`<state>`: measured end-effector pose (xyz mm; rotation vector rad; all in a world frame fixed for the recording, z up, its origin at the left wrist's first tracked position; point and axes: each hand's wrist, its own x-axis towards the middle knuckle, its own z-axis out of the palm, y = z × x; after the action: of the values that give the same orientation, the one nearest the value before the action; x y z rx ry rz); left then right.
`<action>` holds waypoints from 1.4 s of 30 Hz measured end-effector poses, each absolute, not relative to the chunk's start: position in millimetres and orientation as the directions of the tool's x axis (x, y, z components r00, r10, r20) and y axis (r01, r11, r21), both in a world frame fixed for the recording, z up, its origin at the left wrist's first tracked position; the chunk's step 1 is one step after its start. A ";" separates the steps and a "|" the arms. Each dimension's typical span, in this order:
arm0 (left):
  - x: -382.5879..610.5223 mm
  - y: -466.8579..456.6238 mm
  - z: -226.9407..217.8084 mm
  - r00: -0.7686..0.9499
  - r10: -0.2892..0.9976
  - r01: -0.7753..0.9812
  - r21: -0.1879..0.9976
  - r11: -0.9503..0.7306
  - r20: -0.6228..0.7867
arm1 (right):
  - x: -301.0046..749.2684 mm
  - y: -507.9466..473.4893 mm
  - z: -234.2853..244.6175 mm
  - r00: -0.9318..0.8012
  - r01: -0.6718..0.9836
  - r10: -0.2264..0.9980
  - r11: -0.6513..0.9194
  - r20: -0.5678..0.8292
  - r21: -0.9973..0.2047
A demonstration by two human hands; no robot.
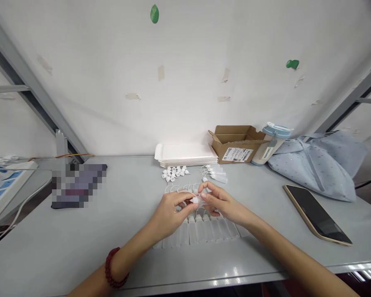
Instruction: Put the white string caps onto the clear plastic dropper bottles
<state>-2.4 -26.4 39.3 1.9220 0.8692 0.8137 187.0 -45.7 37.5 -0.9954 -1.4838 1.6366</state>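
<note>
My left hand point(170, 212) and my right hand point(220, 201) meet over the middle of the grey table point(111, 235). Both pinch one small clear plastic bottle point(198, 199) with a white cap, the left fingers at the cap end and the right fingers round the body. Under my hands lies a row of several clear small bottles point(204, 231) side by side. Behind them sit a heap of several small white caps point(174, 173) and a few capped bottles point(215, 173). A red bead bracelet point(111, 268) is on my left wrist.
A stack of flat white cartons point(187, 154) and an open cardboard box point(236, 143) stand at the back by the wall. A blue-lidded cup point(270, 144), a blue cloth bag point(318, 163) and a dark tablet point(317, 214) lie right. A power strip point(3, 185) sits far left.
</note>
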 end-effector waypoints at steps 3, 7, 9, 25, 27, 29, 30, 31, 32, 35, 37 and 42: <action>-3.1 -27.0 38.3 0.568 0.814 0.229 0.926 -0.299 0.122 | 187.0 -46.4 38.7 -0.462 0.014 0.882 -0.094 -0.090 -0.995; -3.7 -27.2 37.5 0.587 0.809 0.270 0.933 -0.237 0.036 | 186.8 -47.8 39.0 -0.465 0.054 0.878 -0.100 -0.114 -0.993; -3.4 -27.4 38.7 0.594 0.802 0.259 0.928 -0.268 0.066 | 186.7 -48.0 38.4 -0.463 0.061 0.879 -0.096 -0.113 -0.994; -4.5 -25.6 36.3 0.587 0.809 0.232 0.954 -0.191 0.019 | 186.9 -48.9 40.2 -0.458 0.046 0.886 -0.059 -0.073 -0.997; -4.3 -24.8 36.1 0.574 0.819 0.245 0.955 -0.167 -0.004 | 186.7 -48.8 40.2 -0.457 0.057 0.886 -0.064 -0.082 -0.996; -3.8 -24.5 36.0 0.575 0.817 0.258 0.954 -0.151 -0.027 | 186.3 -48.8 40.1 -0.458 0.071 0.884 -0.072 -0.096 -0.995; -3.5 -24.8 36.0 0.579 0.815 0.264 0.953 -0.150 -0.032 | 186.2 -48.7 40.0 -0.459 0.073 0.882 -0.079 -0.104 -0.994; -3.3 -25.1 35.9 0.581 0.814 0.267 0.951 -0.155 -0.030 | 186.1 -48.5 39.9 -0.458 0.071 0.882 -0.088 -0.111 -0.994; -3.1 -25.6 35.9 0.582 0.813 0.265 0.951 -0.160 -0.025 | 186.2 -48.2 39.8 -0.458 0.066 0.881 -0.095 -0.115 -0.993; -3.2 -26.3 35.4 0.593 0.806 0.224 0.962 -0.153 -0.010 | 187.2 -46.7 38.6 -0.473 0.051 0.874 -0.097 -0.109 -0.994; -3.8 -25.7 34.9 0.607 0.794 0.186 0.974 -0.127 -0.012 | 187.9 -45.8 37.3 -0.484 0.054 0.870 -0.080 -0.096 -0.995; -5.5 -23.2 34.9 0.606 0.795 0.190 0.978 -0.091 -0.044 | 185.0 -47.5 36.1 -0.463 0.069 0.882 -0.055 -0.081 -0.996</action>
<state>-5.5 -23.2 34.9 1.6178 0.8370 0.6199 185.0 -47.5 36.1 -1.0338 -1.5679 1.5898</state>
